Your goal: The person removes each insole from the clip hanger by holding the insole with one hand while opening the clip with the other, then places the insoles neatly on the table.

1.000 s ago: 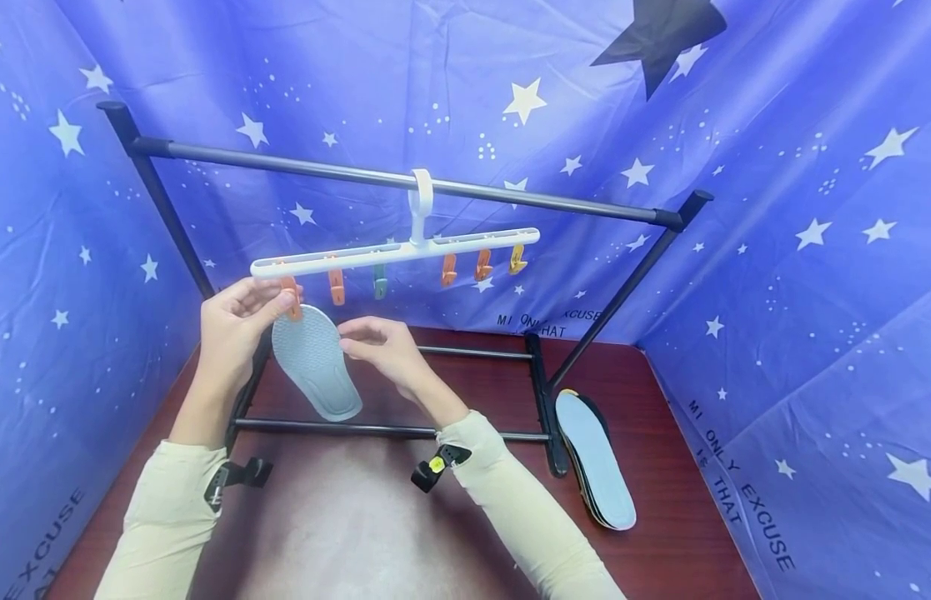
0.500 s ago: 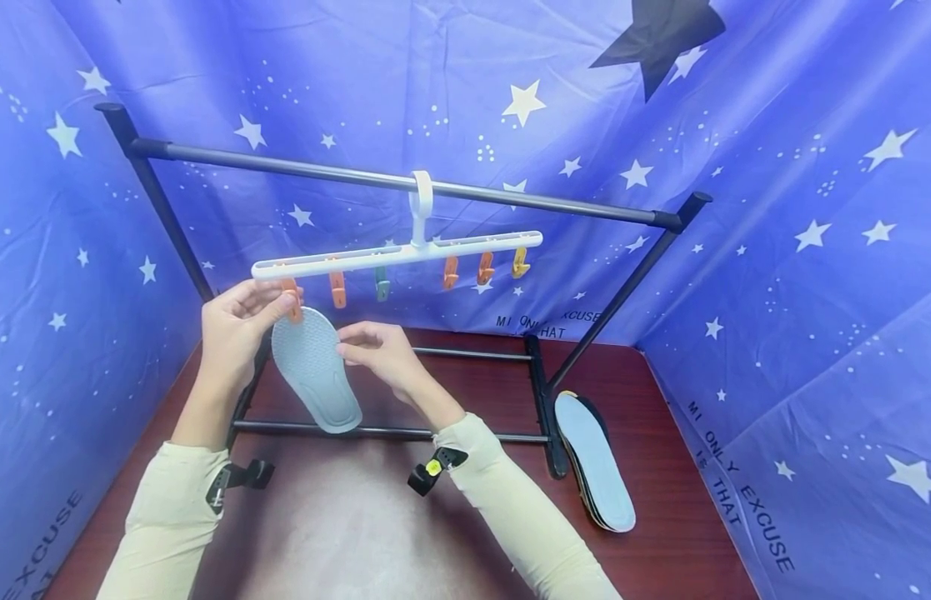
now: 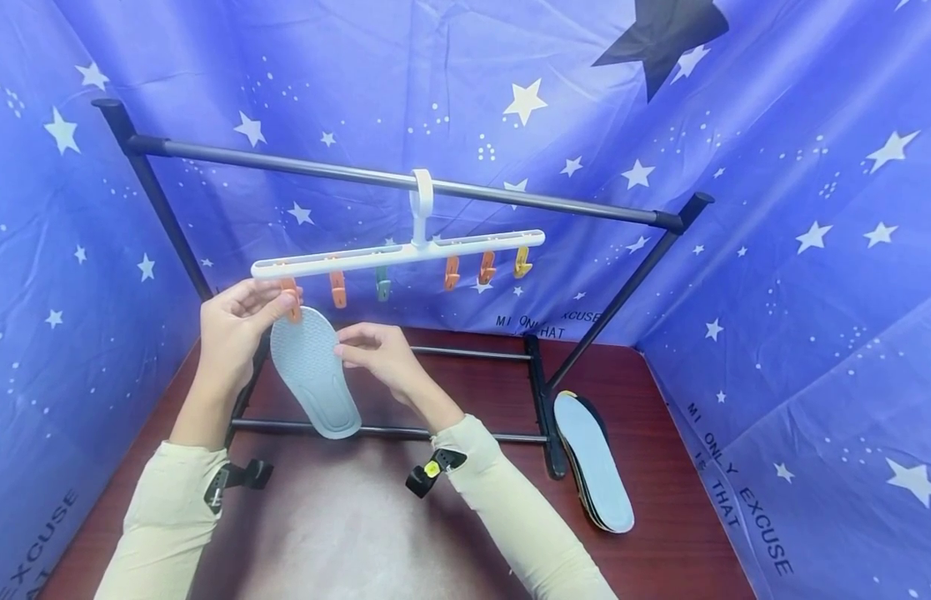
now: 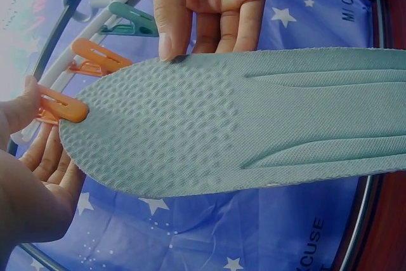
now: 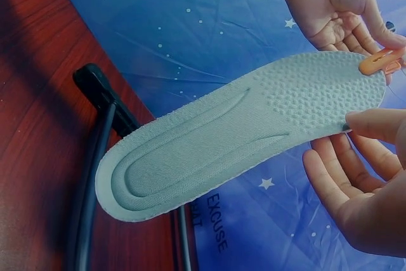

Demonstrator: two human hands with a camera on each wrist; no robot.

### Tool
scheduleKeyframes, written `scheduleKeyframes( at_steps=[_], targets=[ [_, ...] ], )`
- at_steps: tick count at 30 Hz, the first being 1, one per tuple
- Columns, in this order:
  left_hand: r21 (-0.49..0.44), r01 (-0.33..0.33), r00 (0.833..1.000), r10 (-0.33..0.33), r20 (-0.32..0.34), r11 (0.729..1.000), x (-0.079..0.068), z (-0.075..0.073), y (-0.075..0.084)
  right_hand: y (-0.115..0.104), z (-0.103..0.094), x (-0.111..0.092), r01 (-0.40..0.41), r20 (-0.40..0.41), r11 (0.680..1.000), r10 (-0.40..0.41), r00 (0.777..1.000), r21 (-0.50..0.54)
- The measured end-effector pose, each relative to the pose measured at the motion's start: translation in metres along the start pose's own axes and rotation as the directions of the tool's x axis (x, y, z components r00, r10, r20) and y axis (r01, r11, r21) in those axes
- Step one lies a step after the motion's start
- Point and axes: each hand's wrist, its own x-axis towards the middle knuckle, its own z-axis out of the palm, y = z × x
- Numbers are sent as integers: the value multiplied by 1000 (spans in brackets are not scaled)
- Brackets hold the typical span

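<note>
A grey-green insole point(image 3: 315, 375) with a dimpled toe end hangs toe-up below the left end of a white clip hanger point(image 3: 345, 262). The orange clip point(image 4: 71, 107) at that end sits over the insole's toe edge. My left hand point(image 3: 236, 333) pinches this clip between thumb and fingers. On the insole's other side edge, my right hand point(image 3: 382, 354) pinches with thumb and fingers, as the right wrist view shows. Further along the hanger are more clips: an orange clip point(image 3: 337, 289), a green clip point(image 3: 382, 283), two orange ones and a yellow clip point(image 3: 522, 262).
The hanger hooks over the top bar point(image 3: 285, 162) of a black metal rack. A stack of insoles point(image 3: 594, 462) lies on the dark red table point(image 3: 660, 433) by the rack's right foot point(image 3: 555, 454). Blue star-printed cloth point(image 3: 465, 83) surrounds the table.
The insole's lower end has swung slightly down and toward the camera. The right hand has shifted a little lower with it; the left hand stays on the clip.
</note>
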Motion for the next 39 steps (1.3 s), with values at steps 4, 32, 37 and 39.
scheduleKeyframes(
  at_steps=[4,32,37,39],
  targets=[
    [1,-2,1000,2,1,1000,1,0,-1,-1,0,0,-1,-2,1000,1,1000,9],
    [-15,-20,1000,19,-18,1000,0,0,0,-1,1,-2,-23,-9,999,24,1000,23],
    [-15,-18,999,17,-30,1000,1,2,0,-1,1,-2,-20,-10,999,20,1000,41],
    [-12,-15,999,15,-35,1000,1,3,0,0,1,-2,-16,-10,999,16,1000,45]
  ],
)
